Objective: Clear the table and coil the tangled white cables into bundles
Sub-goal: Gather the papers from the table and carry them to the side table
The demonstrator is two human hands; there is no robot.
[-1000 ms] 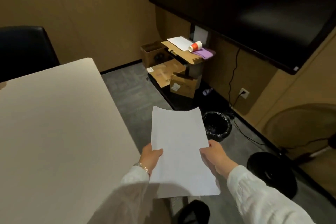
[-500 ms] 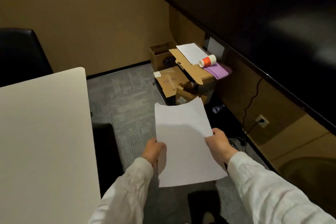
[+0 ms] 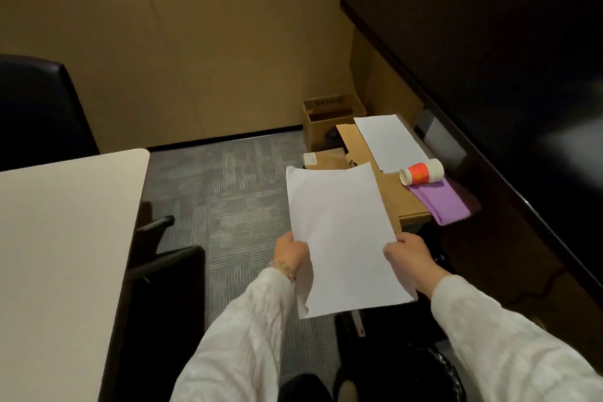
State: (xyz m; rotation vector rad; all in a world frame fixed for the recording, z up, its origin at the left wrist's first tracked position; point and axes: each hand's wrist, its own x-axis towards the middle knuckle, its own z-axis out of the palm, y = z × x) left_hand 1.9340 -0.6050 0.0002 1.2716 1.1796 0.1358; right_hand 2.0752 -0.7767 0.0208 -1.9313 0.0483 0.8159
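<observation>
Head view shows my 2 hands clamped on a white paper sheet (image 3: 342, 238), left hand (image 3: 291, 251) and right hand (image 3: 408, 254) pinching its side edges, over the floor beside the desk (image 3: 65, 238). Desk looks cleared in view; I judge this sheet still needs setting down, and no cables are visible. Its long axis points away from me, toward the cardboard boxes (image 3: 391, 199).
</observation>
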